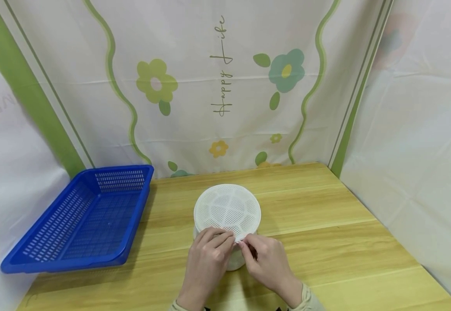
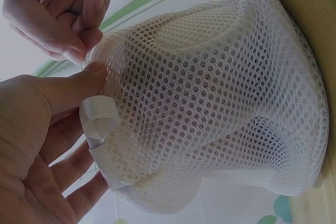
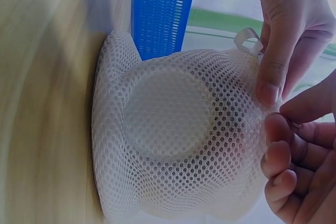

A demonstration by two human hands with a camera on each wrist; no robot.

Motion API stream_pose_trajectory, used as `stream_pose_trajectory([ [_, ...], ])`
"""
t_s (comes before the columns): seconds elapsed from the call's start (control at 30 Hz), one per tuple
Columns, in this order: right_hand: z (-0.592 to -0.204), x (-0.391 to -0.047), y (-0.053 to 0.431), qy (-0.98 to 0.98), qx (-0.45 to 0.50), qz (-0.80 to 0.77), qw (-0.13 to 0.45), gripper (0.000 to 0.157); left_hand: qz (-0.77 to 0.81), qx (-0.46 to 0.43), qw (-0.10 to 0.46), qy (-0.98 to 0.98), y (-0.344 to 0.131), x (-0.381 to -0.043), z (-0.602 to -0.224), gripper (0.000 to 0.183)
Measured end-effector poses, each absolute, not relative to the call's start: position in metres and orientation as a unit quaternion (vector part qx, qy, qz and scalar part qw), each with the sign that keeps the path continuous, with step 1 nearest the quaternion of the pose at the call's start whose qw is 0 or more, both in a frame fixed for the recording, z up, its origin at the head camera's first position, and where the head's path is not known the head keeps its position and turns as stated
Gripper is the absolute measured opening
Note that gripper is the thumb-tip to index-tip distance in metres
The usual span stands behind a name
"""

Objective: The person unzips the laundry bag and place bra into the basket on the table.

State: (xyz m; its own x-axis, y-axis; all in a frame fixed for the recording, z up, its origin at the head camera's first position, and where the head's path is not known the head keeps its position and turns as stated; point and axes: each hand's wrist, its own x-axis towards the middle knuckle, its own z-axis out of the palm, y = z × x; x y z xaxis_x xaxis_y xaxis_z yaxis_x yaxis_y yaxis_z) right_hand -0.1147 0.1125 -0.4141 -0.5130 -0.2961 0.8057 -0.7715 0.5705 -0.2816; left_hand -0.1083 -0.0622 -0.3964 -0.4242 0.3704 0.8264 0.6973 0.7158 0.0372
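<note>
A white mesh laundry bag (image 1: 227,207) stands upright on the table, round and drum-shaped, with a flat mesh top. My left hand (image 1: 208,255) grips the near side of its top rim, thumb on the side wall and fingers over the top. At the same stretch of rim, my right hand (image 1: 267,259) pinches the edge between thumb and forefinger, right beside the left thumb; its other fingers are curled. What small part lies inside that pinch is hidden. A white ribbon loop (image 2: 101,116) sticks out from the rim by the left hand. A round patch (image 3: 168,114) shows on the bag's side.
To the left, a blue plastic basket (image 1: 128,242) with slotted walls sits on the wood-grain table (image 1: 319,211). A white curtain (image 1: 194,52) with printed flowers hangs behind the table, and white sheets (image 1: 424,151) flank both sides.
</note>
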Motion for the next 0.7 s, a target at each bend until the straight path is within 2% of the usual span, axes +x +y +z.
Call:
stream_pose_trajectory([
  [0.7, -0.4115, -0.1189, 0.1204, -0.817, 0.281, 0.327, 0.382, 0.022, -0.197, -0.317, 0.42, -0.827, -0.0652, -0.1074, -0.3964, 0.01],
])
